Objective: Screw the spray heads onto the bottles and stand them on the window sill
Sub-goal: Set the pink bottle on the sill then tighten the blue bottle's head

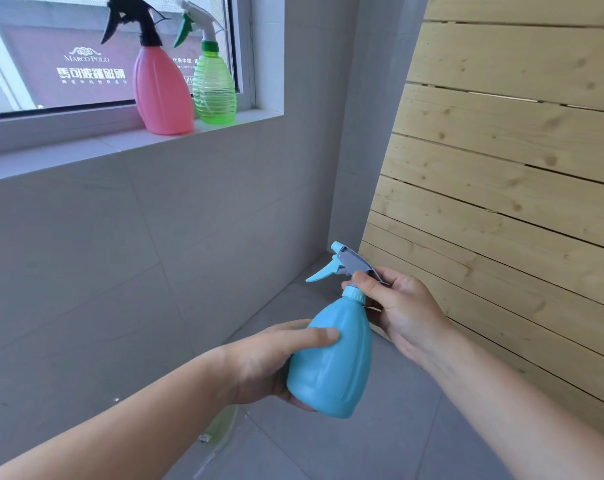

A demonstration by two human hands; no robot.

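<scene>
I hold a light blue bottle (331,362) in mid-air, low in the middle of the view. My left hand (269,362) wraps round its body from the left. My right hand (404,313) grips the grey and blue spray head (345,265) sitting on the bottle's neck, thumb beside the collar. On the white window sill (86,147) at the upper left stand a pink bottle (162,95) with a black spray head and, to its right, a clear green ribbed bottle (213,88) with a white and green spray head. Both stand upright, close together.
A pale wooden slatted panel (501,168) leans along the right side. Grey tiled wall and floor lie below the sill. A pale green object (221,424) lies on the floor under my left forearm, mostly hidden. The window pane is behind the bottles.
</scene>
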